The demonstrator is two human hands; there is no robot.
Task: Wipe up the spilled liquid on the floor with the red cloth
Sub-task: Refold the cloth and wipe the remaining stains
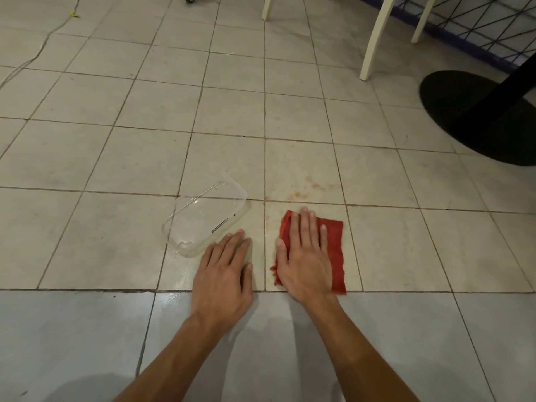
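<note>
The red cloth point(333, 250) lies flat on the pale tiled floor point(116, 158). My right hand point(304, 256) presses down on it with straight fingers. Faint orange stains of spilled liquid point(313, 187) mark the tile just beyond the cloth, and a thin reddish streak follows the grout line to its left. My left hand point(224, 271) rests flat on the bare tile, fingers straight, beside the cloth and just below a clear plastic container.
A clear plastic container point(206, 219) lies on the floor left of the cloth. A black round table base point(452, 111) stands at right, white chair legs point(374, 36) behind it. A thin cable point(37, 50) runs along the far left.
</note>
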